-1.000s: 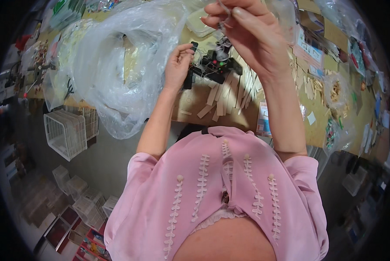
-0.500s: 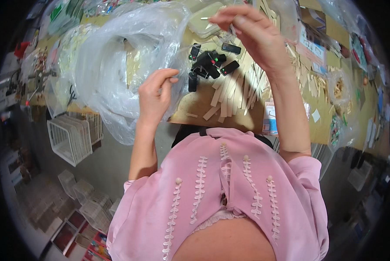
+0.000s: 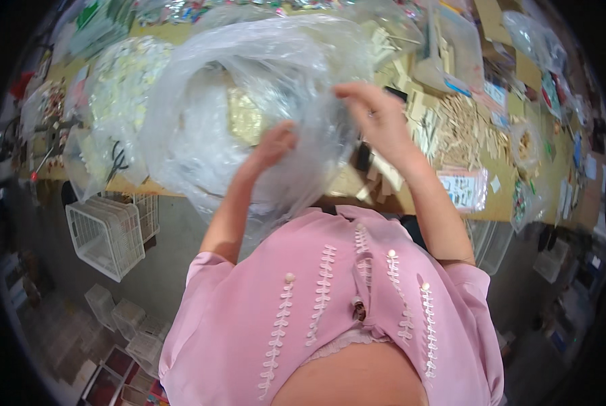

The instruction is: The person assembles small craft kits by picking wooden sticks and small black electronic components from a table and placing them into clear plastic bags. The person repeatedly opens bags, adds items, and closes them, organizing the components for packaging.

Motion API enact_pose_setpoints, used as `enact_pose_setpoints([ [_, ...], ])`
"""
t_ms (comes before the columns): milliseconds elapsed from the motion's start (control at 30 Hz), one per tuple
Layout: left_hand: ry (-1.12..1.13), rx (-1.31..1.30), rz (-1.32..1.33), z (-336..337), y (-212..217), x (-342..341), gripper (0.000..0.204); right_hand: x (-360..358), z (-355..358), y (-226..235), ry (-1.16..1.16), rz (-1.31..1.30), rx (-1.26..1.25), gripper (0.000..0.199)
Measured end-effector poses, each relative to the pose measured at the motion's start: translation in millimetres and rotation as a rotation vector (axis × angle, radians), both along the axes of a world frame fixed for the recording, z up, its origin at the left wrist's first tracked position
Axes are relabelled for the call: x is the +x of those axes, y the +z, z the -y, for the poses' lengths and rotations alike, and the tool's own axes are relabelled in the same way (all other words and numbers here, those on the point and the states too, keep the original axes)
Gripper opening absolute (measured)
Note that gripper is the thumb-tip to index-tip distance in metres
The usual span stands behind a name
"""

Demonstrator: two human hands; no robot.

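Note:
A large clear plastic bag (image 3: 181,145) lies spread on the worktable, its wide mouth facing up. Through the mouth shows a yellowish patch (image 3: 245,116). Over the right part of the opening is my left hand (image 3: 276,143), its fingers curled and smeared by motion. My right hand (image 3: 378,120) has its bent fingers at the bag's right side, closed on the plastic. A black small device (image 3: 362,155) peeks out beneath the right hand, beside pale wooden strips (image 3: 386,172). The bag hides most of the other black devices.
Heaped pale wooden pieces (image 3: 462,128) and a clear plastic tub (image 3: 462,51) occupy the table's right side. Black-handled scissors (image 3: 118,159) rest at the left near a bag of pale pieces (image 3: 130,74). White crates (image 3: 106,233) stand below the table's front edge.
The plastic bag has spread rightward over the black devices. My right hand has come down and nearer to the bag, while my left hand has moved right over its mouth. The view has shifted slightly.

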State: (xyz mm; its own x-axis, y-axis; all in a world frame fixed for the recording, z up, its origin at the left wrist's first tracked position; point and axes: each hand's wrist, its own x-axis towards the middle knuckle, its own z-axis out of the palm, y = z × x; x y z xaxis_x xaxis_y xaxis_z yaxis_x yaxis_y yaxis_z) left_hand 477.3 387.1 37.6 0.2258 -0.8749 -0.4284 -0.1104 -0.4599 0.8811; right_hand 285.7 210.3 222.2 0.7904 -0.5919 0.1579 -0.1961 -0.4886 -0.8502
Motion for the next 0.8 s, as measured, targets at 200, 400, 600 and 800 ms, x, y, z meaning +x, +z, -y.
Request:
enact_pose_setpoints([
  [200,-0.476,-0.137,-0.155,40,14,8,0.022,92,-23,-70,0.364,-0.532,-0.251,0.033],
  [400,-0.198,0.492,0.770,41,-29,158,0.039,136,-13,-76,0.515,-0.707,-0.358,0.044],
  [600,0.012,0.043,1.132,107,44,260,0.038,191,7,-139,0.414,-0.713,-0.100,0.065],
  [800,-0.403,-0.541,0.911,152,178,274,0.038,220,89,-34,0.202,-0.779,-0.249,0.051],
])
